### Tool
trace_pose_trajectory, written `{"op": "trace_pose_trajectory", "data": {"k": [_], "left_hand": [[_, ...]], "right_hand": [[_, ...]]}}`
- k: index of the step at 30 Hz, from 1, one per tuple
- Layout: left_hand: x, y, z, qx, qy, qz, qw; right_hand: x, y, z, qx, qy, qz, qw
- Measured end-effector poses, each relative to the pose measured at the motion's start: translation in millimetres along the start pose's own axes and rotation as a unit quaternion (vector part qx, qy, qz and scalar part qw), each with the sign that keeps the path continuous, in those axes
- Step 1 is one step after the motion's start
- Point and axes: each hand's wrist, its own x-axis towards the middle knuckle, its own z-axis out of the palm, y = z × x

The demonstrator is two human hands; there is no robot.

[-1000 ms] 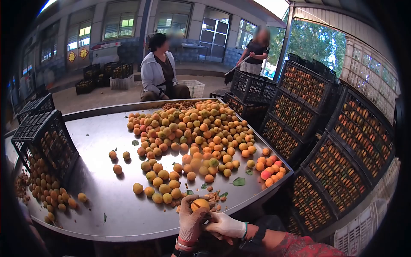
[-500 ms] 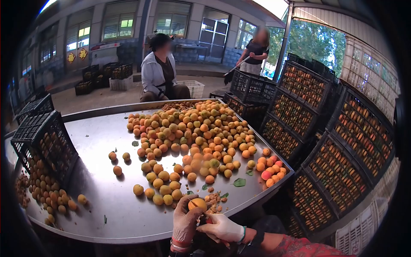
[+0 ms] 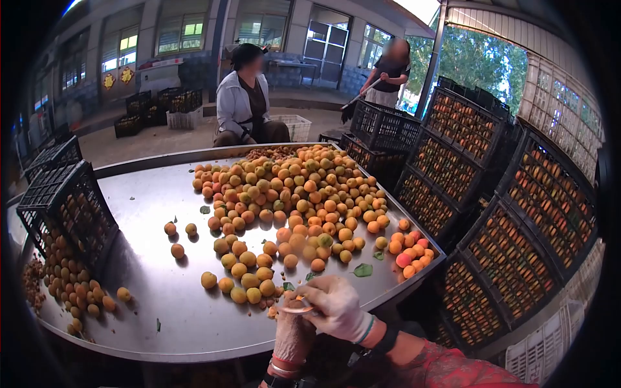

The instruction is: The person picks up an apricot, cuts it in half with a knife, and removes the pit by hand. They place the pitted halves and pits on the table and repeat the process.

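Note:
My gloved left hand (image 3: 294, 336) is at the table's front edge, its fingers curled. Its grip is mostly covered by my right hand, and only a bit of orange shows there. My gloved right hand (image 3: 336, 307) is closed over it from the right, fingers bent, on a small curved, pale, shiny tool (image 3: 296, 310) whose exact kind I cannot make out. Just beyond my hands lie several loose apricots (image 3: 250, 280), some torn fruit bits (image 3: 272, 312) and a green leaf (image 3: 362, 270). A large heap of apricots (image 3: 291, 187) covers the middle and back of the metal table (image 3: 194, 323).
At the left a tipped black crate (image 3: 65, 207) spills apricots. Stacked crates full of fruit (image 3: 504, 258) rise close on the right, with a white crate (image 3: 543, 346) below. One person (image 3: 246, 107) sits across the table; another (image 3: 388, 74) stands behind, holding a long pole.
My right hand has risen and turned over my left hand. The apricot that showed in my left hand is now mostly hidden. The view has shifted slightly.

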Motion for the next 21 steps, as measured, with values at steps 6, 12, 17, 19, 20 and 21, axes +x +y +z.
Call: {"op": "trace_pose_trajectory", "data": {"k": [6, 12, 17, 19, 20, 21], "left_hand": [[-10, -10, 20, 0.311, -0.082, 0.124, 0.939], [-17, -16, 39, 0.315, -0.143, 0.048, 0.937], [-15, -2, 41, 0.309, -0.079, 0.026, 0.947], [-18, -11, 44, 0.191, -0.056, -0.037, 0.979], [-20, -16, 46, 0.324, -0.047, 0.028, 0.945], [-22, -20, 48, 0.449, -0.037, 0.092, 0.888]], "right_hand": [[-8, 10, 28, -0.022, 0.036, 0.015, 0.999], [-17, 17, 22, -0.048, 0.058, 0.003, 0.997], [-19, 8, 26, -0.068, 0.077, 0.054, 0.993], [-21, 12, 29, -0.051, 0.072, 0.04, 0.995], [-22, 14, 30, -0.036, 0.064, 0.029, 0.997], [-21, 15, 29, -0.036, 0.064, 0.029, 0.997]]}}
